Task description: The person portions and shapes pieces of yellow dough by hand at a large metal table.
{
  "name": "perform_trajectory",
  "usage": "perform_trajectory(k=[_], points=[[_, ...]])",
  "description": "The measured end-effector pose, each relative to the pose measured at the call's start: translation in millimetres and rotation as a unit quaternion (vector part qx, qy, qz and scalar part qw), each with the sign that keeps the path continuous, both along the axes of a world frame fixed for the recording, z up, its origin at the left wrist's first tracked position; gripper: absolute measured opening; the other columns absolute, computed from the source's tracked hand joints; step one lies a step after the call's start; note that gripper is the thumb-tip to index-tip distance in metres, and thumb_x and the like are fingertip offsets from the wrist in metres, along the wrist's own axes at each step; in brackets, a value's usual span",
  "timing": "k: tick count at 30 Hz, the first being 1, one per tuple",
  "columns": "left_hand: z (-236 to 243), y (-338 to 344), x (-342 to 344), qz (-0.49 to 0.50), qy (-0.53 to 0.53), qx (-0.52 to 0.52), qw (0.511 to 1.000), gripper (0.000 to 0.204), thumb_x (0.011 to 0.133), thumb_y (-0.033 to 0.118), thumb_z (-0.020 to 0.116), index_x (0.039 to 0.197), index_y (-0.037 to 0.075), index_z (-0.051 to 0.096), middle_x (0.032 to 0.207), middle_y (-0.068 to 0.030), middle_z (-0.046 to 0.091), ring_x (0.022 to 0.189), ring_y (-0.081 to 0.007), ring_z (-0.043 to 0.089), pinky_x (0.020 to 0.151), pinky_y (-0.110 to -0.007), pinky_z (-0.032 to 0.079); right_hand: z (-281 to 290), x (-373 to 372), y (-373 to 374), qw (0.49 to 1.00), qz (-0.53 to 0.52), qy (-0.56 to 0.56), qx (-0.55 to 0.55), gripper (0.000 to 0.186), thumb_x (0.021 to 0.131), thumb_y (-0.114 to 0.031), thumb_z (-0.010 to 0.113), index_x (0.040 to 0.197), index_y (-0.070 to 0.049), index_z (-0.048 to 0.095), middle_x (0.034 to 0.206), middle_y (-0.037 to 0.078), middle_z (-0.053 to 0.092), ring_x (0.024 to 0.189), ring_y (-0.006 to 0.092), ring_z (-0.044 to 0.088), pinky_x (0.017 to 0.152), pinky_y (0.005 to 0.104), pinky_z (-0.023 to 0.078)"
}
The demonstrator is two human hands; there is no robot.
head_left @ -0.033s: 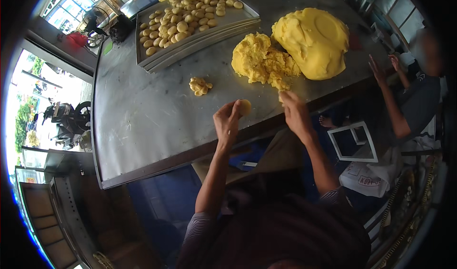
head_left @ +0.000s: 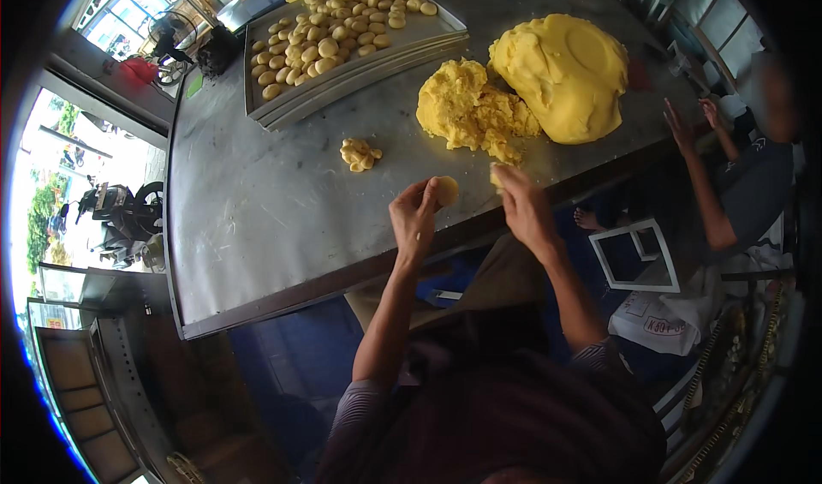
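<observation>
Near bench point(head_left: 257, 206) edge | left hand point(head_left: 413, 216) pinching pale disc point(head_left: 447, 191) | right hand point(head_left: 525, 207) gripping yellow lump point(head_left: 496, 176) | loose pinch might drop disc

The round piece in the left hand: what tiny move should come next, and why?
I'd probably bring the right hand over to the round piece. The right hand seems to pinch a yellow bit, while the left hand holds the round piece up, and there's a gap between the two hands.
</observation>
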State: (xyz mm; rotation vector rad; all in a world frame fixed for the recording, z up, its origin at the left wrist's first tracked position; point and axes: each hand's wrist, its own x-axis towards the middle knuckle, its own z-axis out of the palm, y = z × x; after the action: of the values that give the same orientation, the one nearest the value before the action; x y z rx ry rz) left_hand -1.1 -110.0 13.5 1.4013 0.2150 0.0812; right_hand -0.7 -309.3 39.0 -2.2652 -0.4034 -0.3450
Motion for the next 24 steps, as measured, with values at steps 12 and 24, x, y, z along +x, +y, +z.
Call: perform_trajectory(k=[12, 24], points=[[-20, 23, 11, -0.111, -0.089, 0.381, 0.913, 0.024, 0.077, 0.011, 0.072, 0.097, -0.002, 0.068, 0.083, -0.0201, 0.071, 0.073, -0.0382, 0.070, 0.063, -0.042, 0.054, 5, 1, 68, 0.988, 0.138, -0.038, 0.065, 0.030, 0.080, 0.004, 0.069, 0.109, -0.002, 0.072, 0.115, 0.015, 0.068, 0.088, 0.0352, 0.066, 0.077, 0.0378, 0.053], [-16, 13, -1, -0.065, -0.064, 0.313, 0.945, 0.022, 0.076, 0.012, 0.076, 0.090, 0.002, 0.062, 0.084, -0.0202, 0.068, 0.079, -0.0410, 0.066, 0.067, -0.046, 0.052, 5, 9, 73, 0.980, 0.118, 0.104, 0.123, 0.041, 0.082, 0.002, 0.069, 0.123, -0.003, 0.065, 0.089, 0.014, 0.071, 0.077, 0.0225, 0.070, 0.070, 0.0303, 0.055]])
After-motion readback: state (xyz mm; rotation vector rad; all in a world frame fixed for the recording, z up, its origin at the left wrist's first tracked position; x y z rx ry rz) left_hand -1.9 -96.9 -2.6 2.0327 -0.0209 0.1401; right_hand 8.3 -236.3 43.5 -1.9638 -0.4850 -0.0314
